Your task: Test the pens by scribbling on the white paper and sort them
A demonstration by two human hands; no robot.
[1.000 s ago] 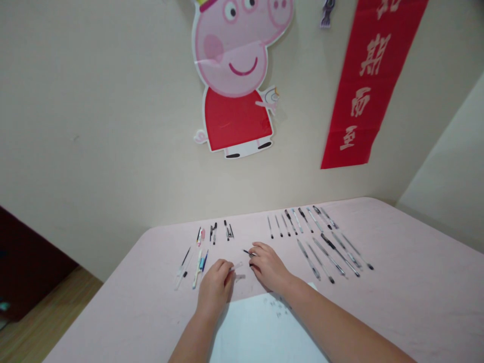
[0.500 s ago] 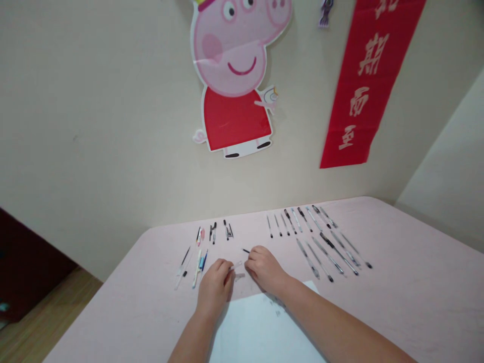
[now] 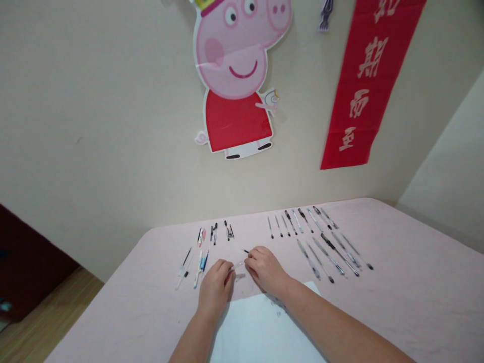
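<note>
My left hand (image 3: 217,280) is closed on a clear pen barrel (image 3: 237,265), which pokes out to the right from its fingertips. My right hand (image 3: 265,267) pinches a thin pen refill (image 3: 245,251); its dark end sticks out to the upper left. The fingers of the right hand are at the far end of the barrel, and whether they touch it I cannot tell. Below the barrel, a small greyish piece (image 3: 240,277) lies between my hands. Under my wrists is a white sheet of paper (image 3: 260,327) with faint dark marks near its top right.
Several pens (image 3: 327,257) lie in two slanted rows on the right of the pink-covered table (image 3: 408,292). Further left are dismantled pen parts: a blue-and-white pen (image 3: 198,269), clear barrels (image 3: 181,272) and black caps (image 3: 215,233). A wall with a pig cutout (image 3: 238,121) stands behind.
The view has tilted slightly, so the scene sits a little lower. My right fingers have come slightly closer to the clear barrel's end; both hands keep their hold.
</note>
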